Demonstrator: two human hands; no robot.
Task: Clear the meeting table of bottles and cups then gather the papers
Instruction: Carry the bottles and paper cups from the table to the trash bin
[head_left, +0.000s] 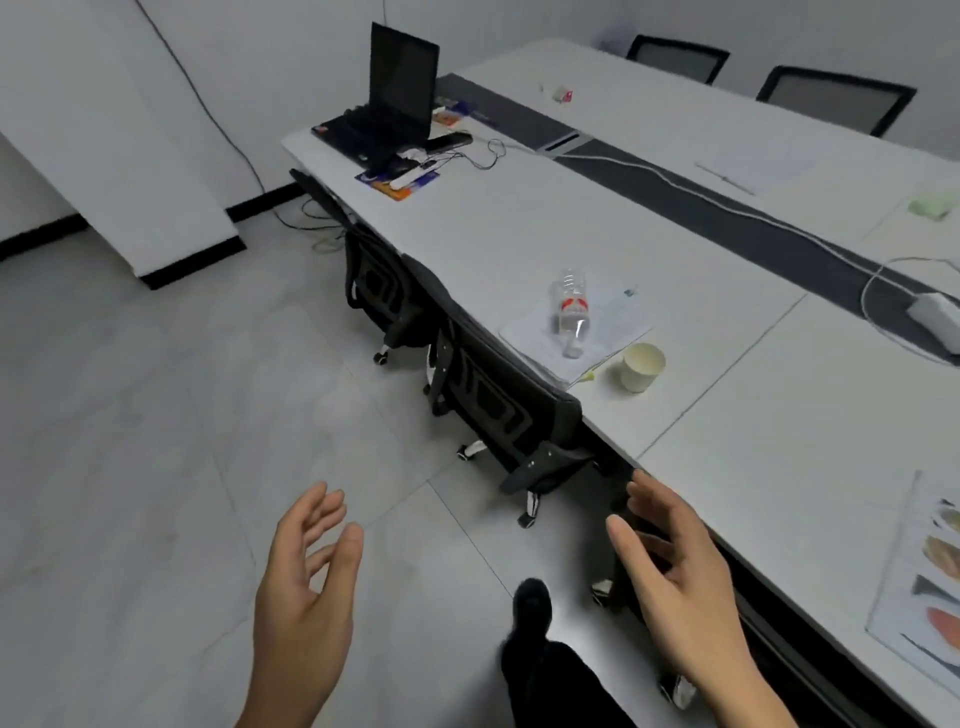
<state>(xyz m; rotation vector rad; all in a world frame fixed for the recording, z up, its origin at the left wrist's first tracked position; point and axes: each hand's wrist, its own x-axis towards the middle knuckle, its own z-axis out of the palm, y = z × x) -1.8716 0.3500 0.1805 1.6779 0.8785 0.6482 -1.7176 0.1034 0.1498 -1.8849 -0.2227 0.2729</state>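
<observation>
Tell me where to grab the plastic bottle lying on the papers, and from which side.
Grip the bottle around its red-labelled middle, coming down from above with fingers across the barrel. It lies on its side on the papers, cap toward the table edge, so it would likely roll if pushed from the side. The paper cup stands apart, leaving room.

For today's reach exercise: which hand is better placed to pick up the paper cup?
Probably the right hand: it is beside the meeting table, nearer the paper cup; the left hand is out over the floor, farther away.
</observation>
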